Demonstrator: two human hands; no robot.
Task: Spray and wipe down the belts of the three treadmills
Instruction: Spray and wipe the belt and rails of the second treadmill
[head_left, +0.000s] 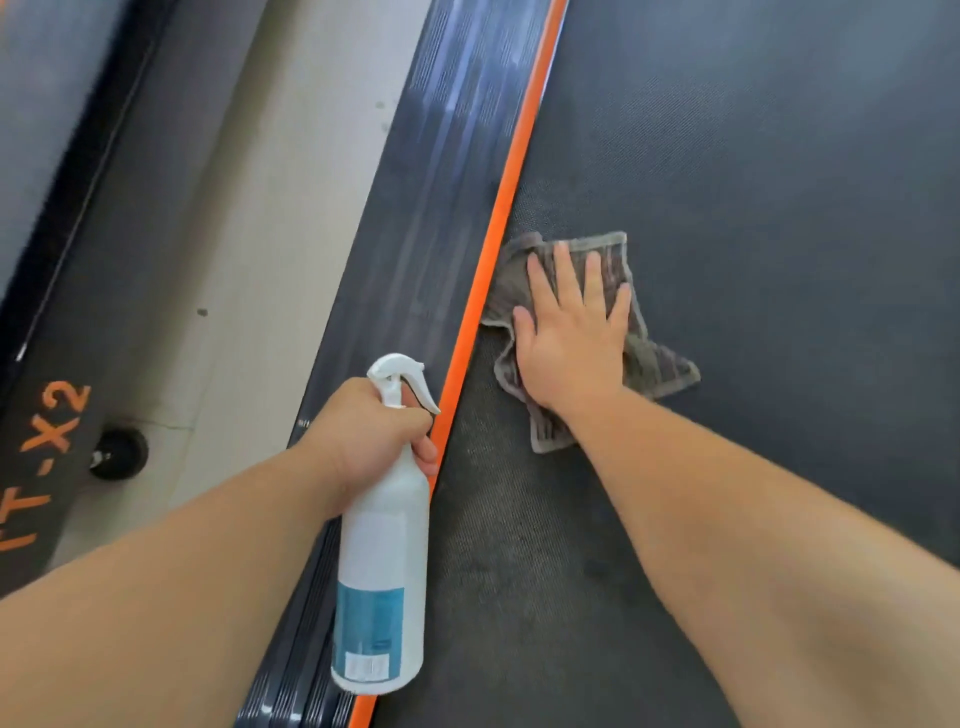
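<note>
A dark textured treadmill belt (753, 182) fills the right half of the view. On it lies a crumpled grey cloth (660, 366), close to the belt's left edge. My right hand (569, 338) presses flat on the cloth with straight, spread fingers. My left hand (371, 434) grips the neck of a white spray bottle (382, 571) with a blue label, held over the side rail. The bottle's nozzle points to the right and its base hangs toward me. The belt near me looks damp and streaked.
An orange strip (511, 171) runs along the belt's left edge, with a dark ribbed side rail (441, 156) beside it. Left of that is pale floor (249, 234), then a neighbouring treadmill's frame (47, 441) with orange lettering and a small black wheel (119, 452).
</note>
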